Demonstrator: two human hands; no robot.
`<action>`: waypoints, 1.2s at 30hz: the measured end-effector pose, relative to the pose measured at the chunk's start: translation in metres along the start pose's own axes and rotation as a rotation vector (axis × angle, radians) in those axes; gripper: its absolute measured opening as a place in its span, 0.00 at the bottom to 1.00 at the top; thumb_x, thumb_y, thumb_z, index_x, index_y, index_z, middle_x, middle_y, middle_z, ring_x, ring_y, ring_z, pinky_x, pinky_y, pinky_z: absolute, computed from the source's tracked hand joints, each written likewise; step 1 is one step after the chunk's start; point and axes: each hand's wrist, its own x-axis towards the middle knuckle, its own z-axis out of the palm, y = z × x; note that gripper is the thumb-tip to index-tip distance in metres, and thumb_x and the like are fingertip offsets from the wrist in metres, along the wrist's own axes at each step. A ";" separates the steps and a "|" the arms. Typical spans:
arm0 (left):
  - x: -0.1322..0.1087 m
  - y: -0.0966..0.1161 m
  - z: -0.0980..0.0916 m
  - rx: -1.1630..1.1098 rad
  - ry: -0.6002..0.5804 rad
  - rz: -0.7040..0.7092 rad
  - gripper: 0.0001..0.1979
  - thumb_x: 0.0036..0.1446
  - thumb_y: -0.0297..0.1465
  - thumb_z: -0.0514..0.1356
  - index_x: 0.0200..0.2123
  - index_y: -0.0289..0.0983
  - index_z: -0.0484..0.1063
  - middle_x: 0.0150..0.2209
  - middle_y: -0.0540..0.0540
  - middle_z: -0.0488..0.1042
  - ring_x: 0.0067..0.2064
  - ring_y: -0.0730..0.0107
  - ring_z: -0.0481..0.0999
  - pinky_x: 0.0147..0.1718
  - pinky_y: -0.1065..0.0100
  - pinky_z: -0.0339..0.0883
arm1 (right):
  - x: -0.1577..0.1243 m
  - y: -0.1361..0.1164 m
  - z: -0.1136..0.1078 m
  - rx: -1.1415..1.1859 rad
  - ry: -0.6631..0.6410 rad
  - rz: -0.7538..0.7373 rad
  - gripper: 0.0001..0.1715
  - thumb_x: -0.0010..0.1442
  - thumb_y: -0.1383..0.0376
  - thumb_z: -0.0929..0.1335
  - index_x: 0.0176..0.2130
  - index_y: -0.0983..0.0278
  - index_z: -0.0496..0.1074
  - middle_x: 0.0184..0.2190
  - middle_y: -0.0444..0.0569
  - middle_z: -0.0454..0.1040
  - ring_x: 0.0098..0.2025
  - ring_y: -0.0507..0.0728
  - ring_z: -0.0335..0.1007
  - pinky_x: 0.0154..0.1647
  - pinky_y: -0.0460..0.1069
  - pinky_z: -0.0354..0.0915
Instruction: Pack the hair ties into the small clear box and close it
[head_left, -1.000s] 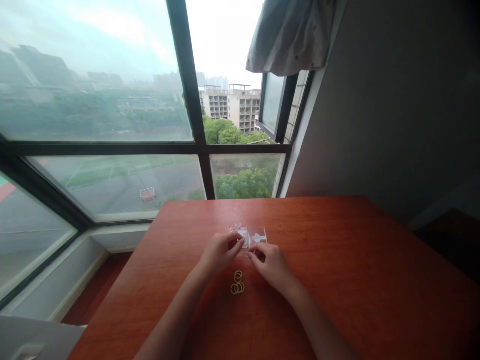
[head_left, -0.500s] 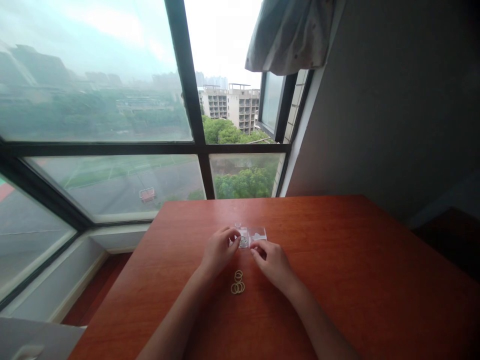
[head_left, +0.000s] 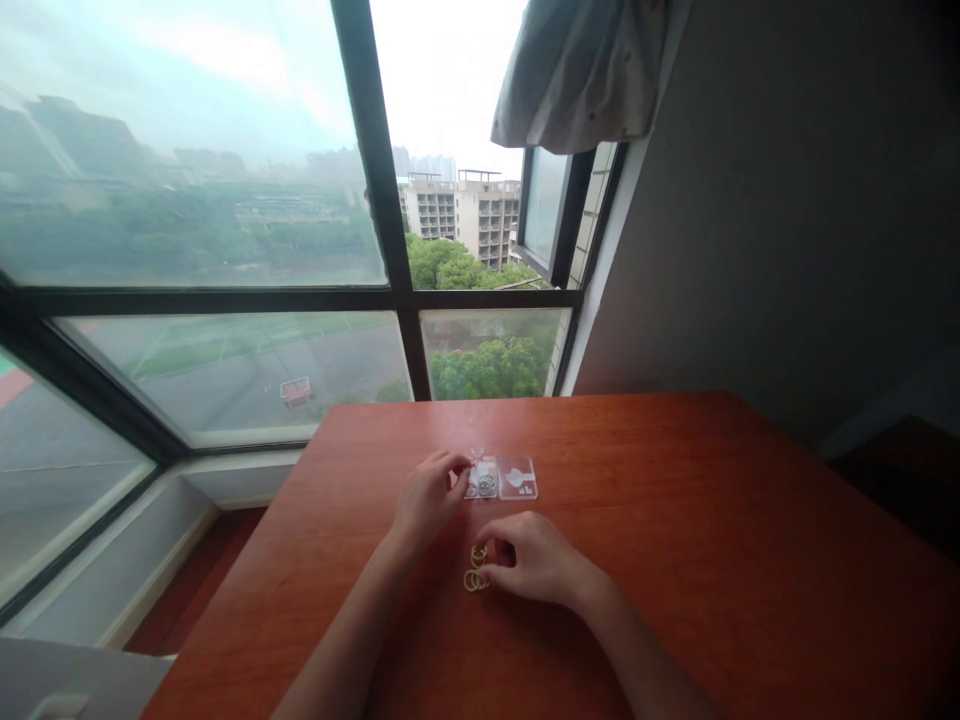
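A small clear plastic case lies open on the red-brown table, with tiny pale items in its two halves. My left hand rests at the case's left edge, fingers curled and touching it. Nearer to me lie several small yellowish rubber rings in a cluster. My right hand is just right of them, thumb and forefinger pinched at the rings; whether a ring is lifted I cannot tell.
The table stands against a large window with dark frames, overlooking buildings and trees. A grey wall rises on the right, a bunched curtain hangs above. The table's left edge drops toward the window sill.
My right hand has left the clear case and drawn back toward me to the rubber rings. My left hand has stayed at the case's left edge.
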 end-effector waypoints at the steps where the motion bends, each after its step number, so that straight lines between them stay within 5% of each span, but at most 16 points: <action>1: 0.000 0.000 0.000 -0.001 0.000 0.001 0.07 0.57 0.30 0.56 0.34 0.38 0.75 0.31 0.49 0.74 0.30 0.71 0.70 0.30 0.71 0.60 | 0.000 -0.002 0.001 -0.005 -0.007 -0.006 0.10 0.53 0.59 0.72 0.37 0.58 0.77 0.26 0.39 0.76 0.26 0.50 0.69 0.28 0.42 0.56; 18: 0.000 -0.001 -0.001 0.004 -0.032 -0.007 0.07 0.57 0.30 0.56 0.34 0.38 0.75 0.31 0.49 0.75 0.29 0.72 0.70 0.30 0.71 0.60 | 0.001 0.006 -0.003 -0.091 0.002 0.049 0.09 0.58 0.63 0.66 0.37 0.58 0.77 0.31 0.42 0.79 0.32 0.52 0.73 0.31 0.44 0.57; 24: 0.000 0.002 -0.003 -0.010 -0.040 0.003 0.08 0.57 0.29 0.56 0.35 0.38 0.75 0.32 0.48 0.76 0.30 0.71 0.71 0.30 0.71 0.62 | 0.004 0.005 -0.003 -0.148 0.165 0.148 0.08 0.59 0.61 0.67 0.39 0.59 0.75 0.30 0.43 0.78 0.32 0.53 0.71 0.31 0.45 0.55; 36: 0.000 0.002 -0.003 -0.011 -0.039 0.000 0.07 0.57 0.29 0.56 0.34 0.38 0.75 0.31 0.49 0.76 0.29 0.72 0.71 0.30 0.71 0.62 | 0.003 0.012 0.002 -0.122 0.115 0.122 0.06 0.58 0.61 0.69 0.34 0.59 0.76 0.28 0.42 0.77 0.29 0.52 0.70 0.29 0.44 0.54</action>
